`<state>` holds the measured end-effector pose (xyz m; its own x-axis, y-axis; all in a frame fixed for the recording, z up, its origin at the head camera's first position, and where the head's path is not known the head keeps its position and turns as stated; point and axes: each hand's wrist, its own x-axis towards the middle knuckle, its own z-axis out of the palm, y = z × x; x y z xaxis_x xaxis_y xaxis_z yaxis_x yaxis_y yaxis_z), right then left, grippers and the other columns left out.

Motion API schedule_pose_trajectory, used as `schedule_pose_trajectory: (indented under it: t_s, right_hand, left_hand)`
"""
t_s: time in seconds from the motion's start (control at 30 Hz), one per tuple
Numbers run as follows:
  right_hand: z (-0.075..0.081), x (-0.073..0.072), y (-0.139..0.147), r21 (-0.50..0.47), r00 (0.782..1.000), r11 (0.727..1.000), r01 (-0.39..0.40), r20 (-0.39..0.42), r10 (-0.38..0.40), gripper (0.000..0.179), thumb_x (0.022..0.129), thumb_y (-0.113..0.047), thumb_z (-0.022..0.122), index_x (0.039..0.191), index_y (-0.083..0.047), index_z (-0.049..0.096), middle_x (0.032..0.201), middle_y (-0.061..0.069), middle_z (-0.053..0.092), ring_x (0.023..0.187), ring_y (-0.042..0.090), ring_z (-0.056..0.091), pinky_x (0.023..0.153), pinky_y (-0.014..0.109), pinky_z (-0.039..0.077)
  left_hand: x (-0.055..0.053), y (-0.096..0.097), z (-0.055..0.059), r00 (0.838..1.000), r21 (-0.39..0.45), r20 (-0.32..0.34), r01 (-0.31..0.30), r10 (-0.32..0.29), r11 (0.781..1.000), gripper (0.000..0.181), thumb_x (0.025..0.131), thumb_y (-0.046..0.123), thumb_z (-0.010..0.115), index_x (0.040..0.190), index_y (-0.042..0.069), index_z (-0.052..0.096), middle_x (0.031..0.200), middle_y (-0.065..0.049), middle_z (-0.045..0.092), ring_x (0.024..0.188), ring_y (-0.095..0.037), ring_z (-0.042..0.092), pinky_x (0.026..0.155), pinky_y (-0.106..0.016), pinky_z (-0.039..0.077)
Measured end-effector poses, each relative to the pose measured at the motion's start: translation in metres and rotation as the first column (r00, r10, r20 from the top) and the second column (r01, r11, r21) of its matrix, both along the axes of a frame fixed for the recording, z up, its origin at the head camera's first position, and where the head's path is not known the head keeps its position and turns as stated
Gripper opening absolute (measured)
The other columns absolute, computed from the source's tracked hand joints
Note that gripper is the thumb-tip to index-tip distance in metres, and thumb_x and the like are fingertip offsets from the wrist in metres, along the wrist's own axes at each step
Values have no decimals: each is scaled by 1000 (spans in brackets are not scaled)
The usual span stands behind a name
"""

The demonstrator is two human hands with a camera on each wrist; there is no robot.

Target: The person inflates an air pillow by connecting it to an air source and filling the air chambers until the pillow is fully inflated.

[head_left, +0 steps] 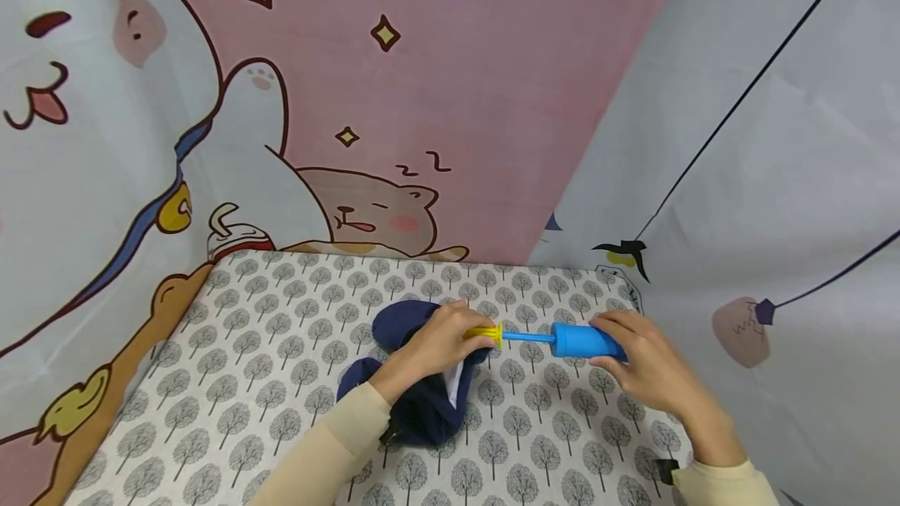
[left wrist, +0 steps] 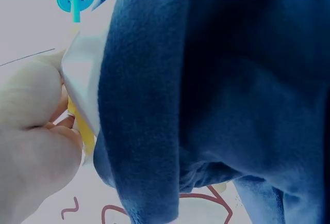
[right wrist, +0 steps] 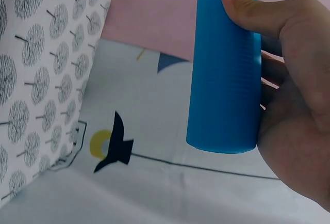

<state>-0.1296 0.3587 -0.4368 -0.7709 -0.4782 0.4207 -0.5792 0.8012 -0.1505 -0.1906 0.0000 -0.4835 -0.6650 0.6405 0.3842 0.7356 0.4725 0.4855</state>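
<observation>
A blue hand pump (head_left: 580,340) is held level between the two hands, its thin blue rod (head_left: 527,336) drawn out of the barrel. My left hand (head_left: 446,334) grips the yellow end piece (head_left: 495,333) of the rod. My right hand (head_left: 643,354) holds the barrel, with the thumb along its side in the right wrist view. Under the left hand and forearm lies a navy-blue soft, rounded item (head_left: 425,416) with a white strip. Its plush-looking surface (left wrist: 142,90) fills much of the left wrist view, beside a white piece (left wrist: 85,69) close to the left fingers.
A white cloth with grey tree prints (head_left: 281,350) covers the table. Behind it hangs a pink and white curtain (head_left: 492,100) with cartoon animals, and a pale curtain (head_left: 794,178) stands close along the right side. A small black piece (head_left: 666,471) shows beside the right sleeve.
</observation>
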Motion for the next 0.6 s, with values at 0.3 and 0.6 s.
schedule_pose_trajectory:
  t_s: [0.3, 0.6]
  right_hand:
    - [10, 7, 17, 9, 997, 998, 62, 44, -63, 60, 83, -12, 100, 136, 3, 76, 133, 26, 75, 119, 49, 72, 97, 70, 60]
    - [11, 0, -3, 57, 999, 998, -4, -47, 7, 61, 77, -17, 103, 129, 4, 79, 126, 23, 79, 111, 44, 76, 93, 64, 64]
  left_hand:
    - [0, -3, -5, 1000, 43, -26, -1, 2, 999, 24, 106, 25, 81, 125, 12, 86, 114, 0, 87, 95, -15, 70, 88, -29, 57]
    - [6, 5, -6, 998, 88, -45, -40, 44, 995, 24, 103, 23, 83, 123, 10, 87, 111, -4, 88, 88, -16, 67, 83, -29, 57]
